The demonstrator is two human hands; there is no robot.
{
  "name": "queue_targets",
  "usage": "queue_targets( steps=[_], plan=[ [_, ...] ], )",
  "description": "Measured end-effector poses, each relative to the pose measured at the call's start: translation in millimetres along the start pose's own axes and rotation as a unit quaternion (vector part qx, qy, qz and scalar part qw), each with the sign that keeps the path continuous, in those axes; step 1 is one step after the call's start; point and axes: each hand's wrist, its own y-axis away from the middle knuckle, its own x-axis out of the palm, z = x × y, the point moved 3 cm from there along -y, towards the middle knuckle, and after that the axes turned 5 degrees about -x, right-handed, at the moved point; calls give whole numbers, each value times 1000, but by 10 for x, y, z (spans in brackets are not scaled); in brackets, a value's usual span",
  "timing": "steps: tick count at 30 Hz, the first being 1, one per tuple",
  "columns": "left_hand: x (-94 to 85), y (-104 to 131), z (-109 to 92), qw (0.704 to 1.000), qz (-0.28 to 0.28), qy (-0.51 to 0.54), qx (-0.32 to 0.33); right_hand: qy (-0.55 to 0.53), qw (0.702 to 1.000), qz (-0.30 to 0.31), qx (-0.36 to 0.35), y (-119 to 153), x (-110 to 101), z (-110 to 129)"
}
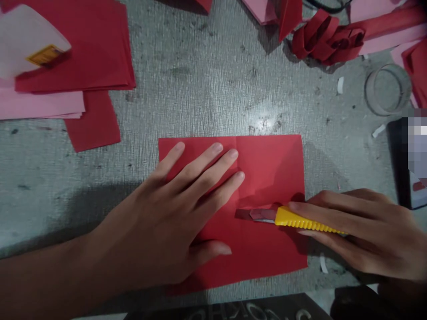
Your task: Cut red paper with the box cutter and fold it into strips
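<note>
A sheet of red paper (pixel 270 169) lies on the grey table, with a faint crease running down near its middle. My left hand (pixel 173 218) rests on its left half, fingers spread and palm down. In my right hand (pixel 363 231) is a yellow utility knife (pixel 300 220), gripped between thumb and fingers from the right side. The knife's blade is out and points left over the paper, close to the crease. Whether the blade tip touches the sheet, I cannot tell.
Stacked red paper (pixel 100 49) and pink paper (pixel 43 104) lie at the upper left, with a white packet (pixel 30 40) on top. Curled red strips (pixel 327 40) sit at the upper right. A tape roll (pixel 369 91) and a dark phone-like object (pixel 400 169) are at right.
</note>
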Motion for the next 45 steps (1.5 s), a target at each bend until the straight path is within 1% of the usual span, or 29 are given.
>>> queue_targets(
  steps=[3, 7, 9, 14, 18, 23, 26, 31, 36, 39, 42, 45],
  plan=[
    [1, -4, -4, 1000, 2, -5, 5, 18, 1000, 7, -4, -14, -16, 15],
    [11, 2, 5, 1000, 5, 3, -3, 69, 996, 31, -45, -16, -24, 23],
    [17, 8, 10, 1000, -2, 6, -6, 79, 995, 39, -54, 4, -26, 9],
    [41, 23, 20, 1000, -16, 1, -9, 63, 997, 51, -21, 48, -60, -18],
    [48, 23, 18, 1000, -14, 1, -12, 94, 993, 57, -36, 32, -100, 4],
    [41, 19, 19, 1000, -16, 11, -13, 69, 996, 54, -19, 78, -115, -19],
    [42, 24, 19, 1000, -11, -4, -13, 71, 996, 60, -8, 129, -121, -32],
    [54, 30, 13, 1000, -9, -15, -13, 73, 995, 66, -12, 155, -130, -37],
    [56, 21, -11, 998, -23, -62, -2, 76, 995, 61, 5, 216, -148, -47],
    [45, 10, -23, 996, -26, -87, -2, 80, 994, 74, 24, 280, -181, -54],
    [35, 2, -26, 995, -31, -96, 0, 73, 993, 83, 42, 313, -218, -59],
    [29, -2, -22, 994, -37, -99, 2, 72, 993, 85, 39, 298, -243, -52]
  ],
)
